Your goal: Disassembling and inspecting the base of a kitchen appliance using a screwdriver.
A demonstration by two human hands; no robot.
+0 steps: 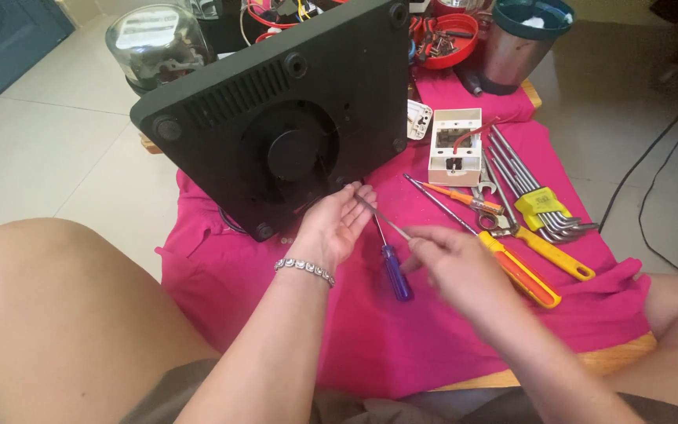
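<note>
1. Your right hand (pixel 453 263) pinches a thin metal rod (pixel 386 221) between thumb and fingertips; the hand is blurred, so the exact grip is hard to read.
2. Your left hand (pixel 333 224) is open, palm up, fingers loosely spread, its fingertips beside the rod's far end and against the lower edge of the black appliance base (pixel 276 118).
3. A blue-handled screwdriver (pixel 394 271) lies on the pink cloth (pixel 370 338) between your 2 hands.
4. Just right of your right hand lie 2 yellow-and-orange screwdrivers (pixel 527 275).
5. Farther out sit a set of hex keys (pixel 539 206) and a white plastic box (pixel 455 145).
</note>
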